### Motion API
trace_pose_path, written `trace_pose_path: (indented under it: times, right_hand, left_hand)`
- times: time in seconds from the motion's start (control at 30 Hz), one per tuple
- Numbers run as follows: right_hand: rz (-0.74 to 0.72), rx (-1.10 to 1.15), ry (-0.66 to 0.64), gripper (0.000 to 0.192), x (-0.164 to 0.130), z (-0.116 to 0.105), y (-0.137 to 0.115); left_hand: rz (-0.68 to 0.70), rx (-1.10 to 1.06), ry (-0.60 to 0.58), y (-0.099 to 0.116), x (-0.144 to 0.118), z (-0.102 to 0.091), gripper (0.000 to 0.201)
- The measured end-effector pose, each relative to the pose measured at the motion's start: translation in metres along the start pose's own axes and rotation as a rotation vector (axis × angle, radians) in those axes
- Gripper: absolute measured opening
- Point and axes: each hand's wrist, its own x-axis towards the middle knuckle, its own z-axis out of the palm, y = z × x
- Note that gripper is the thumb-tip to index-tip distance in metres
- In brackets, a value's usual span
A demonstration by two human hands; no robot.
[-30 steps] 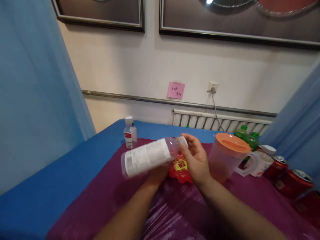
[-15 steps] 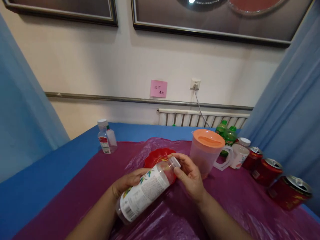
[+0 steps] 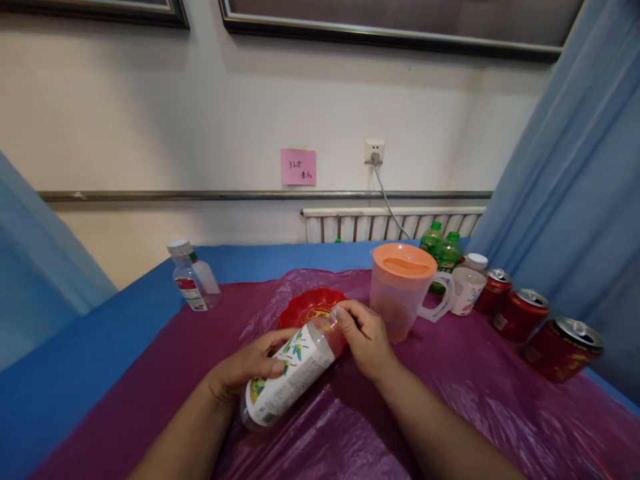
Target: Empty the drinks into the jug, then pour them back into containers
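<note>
Clear plastic bottle with white printed label (image 3: 290, 370), tilted, likely light, slick: left hand (image 3: 245, 367) clasps body, right hand (image 3: 363, 337) pinches neck, beside orange-lidded pitcher (image 3: 400, 290).

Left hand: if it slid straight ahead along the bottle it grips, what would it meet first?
Probably the red dish just beyond the bottle; the left hand points that way, though depth is unclear.

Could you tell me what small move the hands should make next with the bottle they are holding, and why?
Probably twist the cap off. The left hand grips the white-labelled clear plastic bottle around its body, tilted with its neck over the red plastic dish, and the right hand has its fingers closed on the cap end, which they hide.
</note>
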Motion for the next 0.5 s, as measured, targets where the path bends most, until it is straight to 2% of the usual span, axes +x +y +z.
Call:
trace_pose_path:
  times: [0.23, 0.37, 0.5]
  right_hand:
    - [-0.042, 0.029, -0.061, 0.028, 0.0, 0.001, 0.008]
    - [-0.088, 0.052, -0.08, 0.028, 0.0, 0.0, 0.003]
    - [-0.152, 0.121, -0.128, 0.025, 0.0, -0.003, -0.004]
  left_hand:
    - [0.014, -0.016, -0.041, -0.003, 0.004, -0.005, 0.073]
    - [-0.003, -0.022, -0.03, -0.001, -0.001, -0.005, 0.071]
    - [-0.022, -0.122, -0.017, -0.001, -0.008, -0.007, 0.065]
